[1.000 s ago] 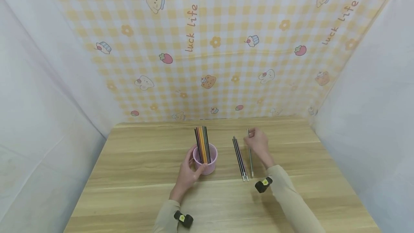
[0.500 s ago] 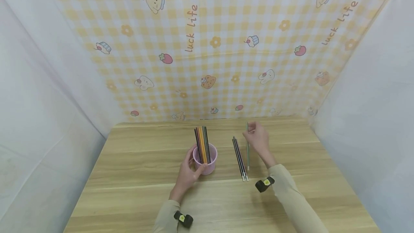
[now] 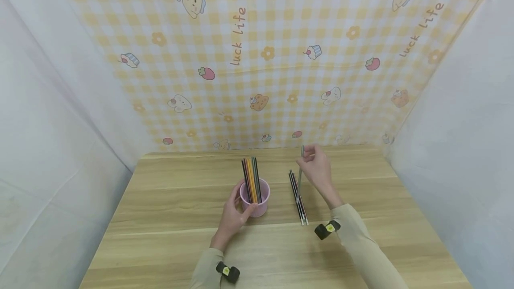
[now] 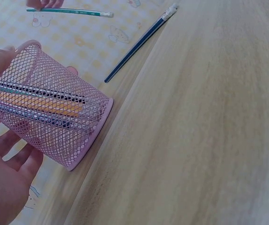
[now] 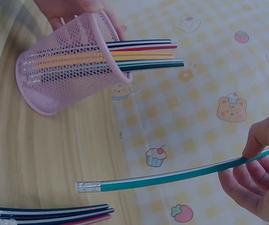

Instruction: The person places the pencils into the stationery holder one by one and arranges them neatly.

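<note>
My left hand [image 3: 233, 215] grips a pink mesh pencil cup [image 3: 257, 209], which stands upright on the table with several pencils [image 3: 252, 177] in it, black, red, orange and green. In the left wrist view the thumb lies at the cup's rim and the fingers go behind it. To the right, my right hand [image 3: 319, 171] pinches a green pencil [image 5: 167, 178] near one end, its white eraser hanging lowest. That pencil is off the table, over a few dark pencils [image 3: 296, 195] lying side by side with their eraser ends toward me.
The wooden table [image 3: 168, 217] meets a yellow checked cloth [image 3: 281, 75] printed with cartoon figures at its back edge. White sheets [image 3: 56, 159] hang at both sides. Each wrist carries a small black camera [image 3: 227, 272].
My right hand has lifted the green pencil from the table and carried it up and to the left, over the dark pencils. The left hand and cup have stayed in place.
</note>
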### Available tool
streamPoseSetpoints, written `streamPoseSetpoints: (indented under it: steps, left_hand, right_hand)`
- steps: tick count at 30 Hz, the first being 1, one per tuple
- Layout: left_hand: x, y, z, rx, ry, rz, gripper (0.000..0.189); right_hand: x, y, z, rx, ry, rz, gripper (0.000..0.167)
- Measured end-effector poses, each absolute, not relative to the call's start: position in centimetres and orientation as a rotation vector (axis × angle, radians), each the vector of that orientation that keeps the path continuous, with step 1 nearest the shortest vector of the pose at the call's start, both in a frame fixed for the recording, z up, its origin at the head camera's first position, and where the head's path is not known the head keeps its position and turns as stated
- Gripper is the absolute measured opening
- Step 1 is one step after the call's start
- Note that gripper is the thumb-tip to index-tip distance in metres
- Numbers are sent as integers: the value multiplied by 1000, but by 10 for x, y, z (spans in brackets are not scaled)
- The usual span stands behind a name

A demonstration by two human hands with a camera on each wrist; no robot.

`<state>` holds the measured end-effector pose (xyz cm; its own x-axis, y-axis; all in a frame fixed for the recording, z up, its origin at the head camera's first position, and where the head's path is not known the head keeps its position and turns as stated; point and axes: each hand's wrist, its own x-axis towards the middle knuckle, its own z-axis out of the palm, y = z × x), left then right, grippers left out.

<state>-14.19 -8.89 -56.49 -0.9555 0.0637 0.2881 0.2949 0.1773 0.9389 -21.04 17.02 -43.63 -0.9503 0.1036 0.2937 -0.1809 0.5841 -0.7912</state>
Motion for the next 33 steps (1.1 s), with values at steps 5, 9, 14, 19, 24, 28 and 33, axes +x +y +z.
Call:
streamPoseSetpoints:
  steps: [5, 9, 14, 19, 24, 28, 33]
  left_hand:
    - [-142, -91, -567, -358, -2265, -1883, 81]
    - [-142, -92, -567, -377, -2263, -1898, 82]
    - [-142, -93, -566, -384, -2264, -1913, 84]
    - [-141, -92, -566, -364, -2259, -1935, 84]
    - [-139, -91, -561, -348, -2266, -1940, 85]
    - [-131, -90, -540, -356, -2269, -1949, 84]
    - [-127, -90, -530, -371, -2259, -1951, 82]
  right_hand:
    - [-208, 165, -429, 118, -2443, 1295, 32]
    - [-205, 160, -422, 177, -2381, 1320, 32]
    - [-203, 152, -411, 254, -2306, 1372, 32]
    - [-199, 143, -399, 306, -2231, 1470, 32]
    - [-196, 131, -388, 322, -2201, 1602, 34]
    - [-198, 120, -387, 325, -2199, 1654, 33]
    - [-201, 111, -400, 429, -2188, 1625, 30]
